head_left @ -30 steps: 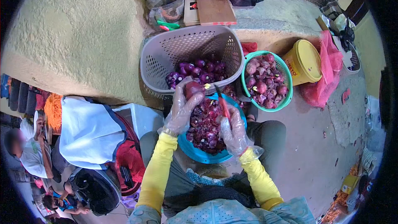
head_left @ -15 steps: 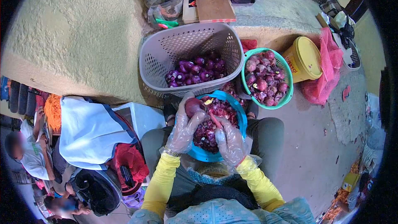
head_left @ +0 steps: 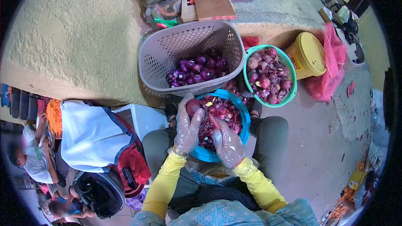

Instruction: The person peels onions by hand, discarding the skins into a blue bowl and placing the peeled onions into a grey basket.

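Left hand (head_left: 186, 127) is wrapped snug round a dull purple onion (head_left: 193, 106), right hand (head_left: 229, 142) clamped on a red knife handle (head_left: 214, 121). They're closer together than a second ago, so onion and tool look lined up now. Under the grip, a blue basin (head_left: 246, 122) of papery, crinkled skins (head_left: 228, 111). Beyond, glossy round bulbs (head_left: 199, 70) in a perforated gray basket (head_left: 157, 54); off right, rough, dusty ones (head_left: 268, 73) in a green basket (head_left: 295, 84).
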Demonstrator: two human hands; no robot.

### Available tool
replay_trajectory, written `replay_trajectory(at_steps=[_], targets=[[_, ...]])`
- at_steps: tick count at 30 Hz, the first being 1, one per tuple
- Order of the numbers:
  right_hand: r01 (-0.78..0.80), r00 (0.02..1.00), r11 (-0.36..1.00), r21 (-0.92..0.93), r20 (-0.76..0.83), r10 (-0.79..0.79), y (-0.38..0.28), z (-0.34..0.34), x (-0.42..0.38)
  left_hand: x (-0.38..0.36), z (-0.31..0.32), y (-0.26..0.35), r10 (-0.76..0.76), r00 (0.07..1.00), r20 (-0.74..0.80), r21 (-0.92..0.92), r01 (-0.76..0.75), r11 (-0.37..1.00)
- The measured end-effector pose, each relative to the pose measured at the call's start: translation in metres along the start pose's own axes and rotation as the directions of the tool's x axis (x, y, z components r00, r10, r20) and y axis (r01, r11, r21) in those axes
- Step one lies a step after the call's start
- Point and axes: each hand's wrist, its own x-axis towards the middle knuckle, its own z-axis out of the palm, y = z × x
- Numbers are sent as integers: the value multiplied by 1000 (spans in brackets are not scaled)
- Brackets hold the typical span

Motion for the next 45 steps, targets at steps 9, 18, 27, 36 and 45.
replay_trajectory(at_steps=[9,18,27,36,45], targets=[[-100,995,992,-81,24,102,1,5,-2,-2,13,-7,98,992,-81,46,-94,994],[-114,991,993,-31,72,116,-13,0,-2,-1,22,-22,93,973,-210,-36,-103,994],[-111,990,993,-45,87,115,-9,13,-1,-1,36,-10,-40,949,-311,-217,-30,976],[-100,991,995,-28,85,102,-7,15,-6,3,32,-18,-110,928,-356,-296,0,955],[-45,998,996,-77,37,48,-3,13,-5,-3,37,-16,-190,942,-277,-369,79,926]])
